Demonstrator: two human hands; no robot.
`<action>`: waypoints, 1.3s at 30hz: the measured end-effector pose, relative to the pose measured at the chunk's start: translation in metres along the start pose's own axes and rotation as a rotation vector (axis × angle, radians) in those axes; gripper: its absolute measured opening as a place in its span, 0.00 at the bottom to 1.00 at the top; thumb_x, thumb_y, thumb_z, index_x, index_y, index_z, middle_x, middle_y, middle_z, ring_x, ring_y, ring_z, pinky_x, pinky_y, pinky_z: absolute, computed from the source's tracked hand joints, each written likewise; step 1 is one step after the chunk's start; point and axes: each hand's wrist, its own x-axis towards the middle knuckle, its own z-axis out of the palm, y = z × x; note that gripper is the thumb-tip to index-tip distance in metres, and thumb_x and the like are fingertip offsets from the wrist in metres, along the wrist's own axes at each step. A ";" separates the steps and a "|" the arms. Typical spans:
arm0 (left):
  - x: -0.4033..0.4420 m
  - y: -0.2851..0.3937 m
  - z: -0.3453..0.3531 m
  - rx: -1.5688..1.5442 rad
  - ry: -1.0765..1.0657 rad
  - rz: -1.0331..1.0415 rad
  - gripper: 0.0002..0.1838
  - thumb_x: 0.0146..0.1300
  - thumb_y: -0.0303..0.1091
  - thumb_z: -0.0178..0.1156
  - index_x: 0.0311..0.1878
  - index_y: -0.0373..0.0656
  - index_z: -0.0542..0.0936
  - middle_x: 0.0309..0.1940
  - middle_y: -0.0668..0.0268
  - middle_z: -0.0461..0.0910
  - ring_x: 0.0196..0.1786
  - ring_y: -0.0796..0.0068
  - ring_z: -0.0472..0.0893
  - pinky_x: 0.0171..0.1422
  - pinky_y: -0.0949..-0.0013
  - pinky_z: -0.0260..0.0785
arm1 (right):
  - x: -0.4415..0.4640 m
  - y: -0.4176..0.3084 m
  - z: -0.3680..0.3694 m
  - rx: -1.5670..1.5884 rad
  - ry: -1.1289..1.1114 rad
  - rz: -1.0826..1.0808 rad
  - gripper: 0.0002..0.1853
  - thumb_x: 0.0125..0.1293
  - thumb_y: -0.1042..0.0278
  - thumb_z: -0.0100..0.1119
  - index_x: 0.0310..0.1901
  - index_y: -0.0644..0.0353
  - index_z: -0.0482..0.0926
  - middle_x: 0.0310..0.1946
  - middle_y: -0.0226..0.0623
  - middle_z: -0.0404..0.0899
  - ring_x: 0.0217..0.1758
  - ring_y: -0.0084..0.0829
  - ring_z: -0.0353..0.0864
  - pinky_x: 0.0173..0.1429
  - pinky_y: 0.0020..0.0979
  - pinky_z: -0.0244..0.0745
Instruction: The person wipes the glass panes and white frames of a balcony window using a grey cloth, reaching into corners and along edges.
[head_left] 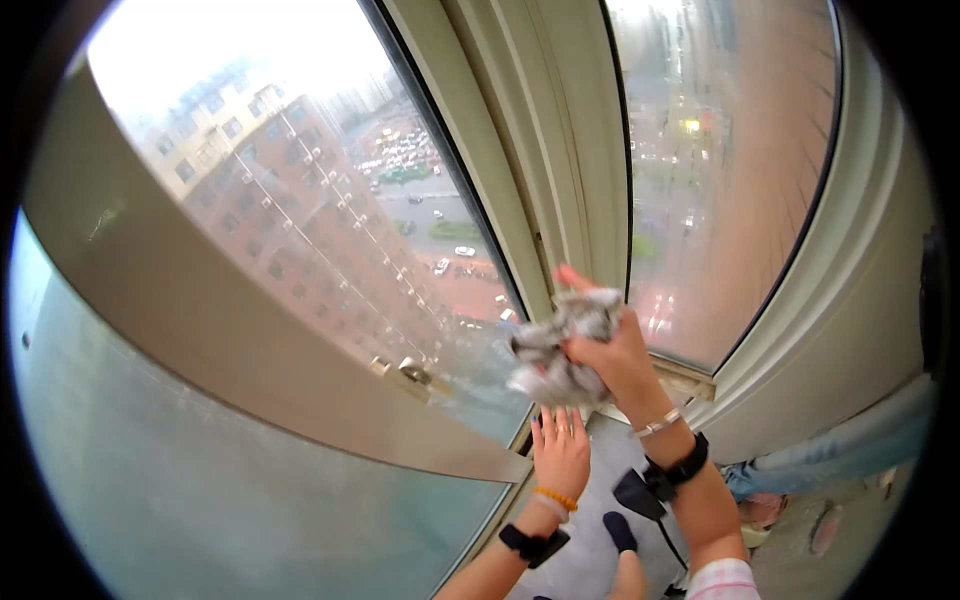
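My right hand (612, 358) is wrapped round a crumpled grey-and-white rag (568, 350), held up in front of the frame post between two window panes. Motion blurs the rag a little, and I cannot tell whether it touches the post. Below it, my left hand (562, 455) has its fingers stretched out, with the tips by the lower end of the window frame (480, 462). Nothing shows in that hand. A metal latch (412, 372) sits on the frame to the left.
The left window pane (300, 220) and the right pane (720, 200) look down on buildings and a street with cars. Frosted glass (230, 440) fills the lower left. Below my hands are the floor (595, 470) and a dark-socked foot (620, 532). Light-blue denim (840, 450) is at the right.
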 end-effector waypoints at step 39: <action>0.060 -0.013 -0.023 -0.077 -0.573 0.205 0.23 0.63 0.36 0.45 0.61 0.41 0.72 0.65 0.54 0.67 0.71 0.55 0.61 0.74 0.48 0.47 | 0.101 -0.017 0.071 -0.315 0.016 -0.239 0.56 0.46 0.71 0.64 0.73 0.59 0.35 0.72 0.62 0.39 0.65 0.59 0.64 0.54 0.41 0.75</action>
